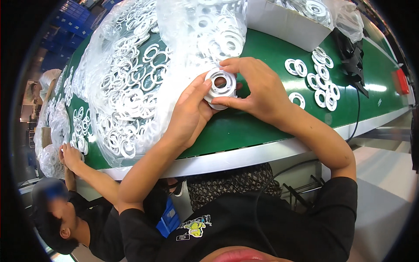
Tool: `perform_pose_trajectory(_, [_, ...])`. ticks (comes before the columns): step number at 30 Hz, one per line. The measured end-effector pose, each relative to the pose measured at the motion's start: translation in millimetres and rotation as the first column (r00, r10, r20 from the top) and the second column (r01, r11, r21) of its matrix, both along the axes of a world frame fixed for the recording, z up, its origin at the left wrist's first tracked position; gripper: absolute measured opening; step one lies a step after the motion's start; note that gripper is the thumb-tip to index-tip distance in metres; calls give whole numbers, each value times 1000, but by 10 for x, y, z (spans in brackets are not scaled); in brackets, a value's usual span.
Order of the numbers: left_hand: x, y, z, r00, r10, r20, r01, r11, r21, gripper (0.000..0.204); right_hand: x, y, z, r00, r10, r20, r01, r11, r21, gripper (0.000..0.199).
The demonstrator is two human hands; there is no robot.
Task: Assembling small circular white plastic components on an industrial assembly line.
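Between my two hands, above the front part of a green work surface [257,124], is a white round ring-shaped part [223,92] with a hole in its middle. My left hand [190,107] grips it from the left, thumb on its upper face. My right hand [262,87] curls round its right side, thumb at the lower edge and fingertips at the top. A second white edge shows just under the part; whether it is a separate piece I cannot tell. Beside my left hand, many thin white rings [126,100] lie heaped on clear plastic sheeting.
A clear bag of white rings [203,32] lies behind my hands. Several white discs [323,83] are scattered to the right, near a white box [290,24] of parts and a black cable [358,113]. At the left, a co-worker's hand [70,156] works at the same surface.
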State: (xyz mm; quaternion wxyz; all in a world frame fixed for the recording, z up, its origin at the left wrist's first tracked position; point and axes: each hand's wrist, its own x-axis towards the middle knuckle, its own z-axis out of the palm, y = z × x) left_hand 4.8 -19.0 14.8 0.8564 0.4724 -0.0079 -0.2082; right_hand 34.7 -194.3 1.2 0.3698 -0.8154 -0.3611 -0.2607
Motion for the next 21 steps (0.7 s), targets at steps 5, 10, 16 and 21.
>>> perform_pose_trajectory(5, [-11,-5,6,997,-8,75,-3,989,151,37,-5,-38,83,998,-10,-60,13,998,54,51])
perform_pose_trajectory(10, [-26,0,-59,980,-107,168,63,966,250,34,80,-96,96,915,225,-335,-175,969,173,27])
perform_pose_trajectory(16, [-44,61,-31,983,-93,155,55,970,237,36,67,-48,73,983,141,-118,-126,984,123,13])
perform_pose_trajectory(21, [-90,69,81,955,-90,282,-43,901,431,34,8,-61,180,941,189,-281,-153,978,143,13])
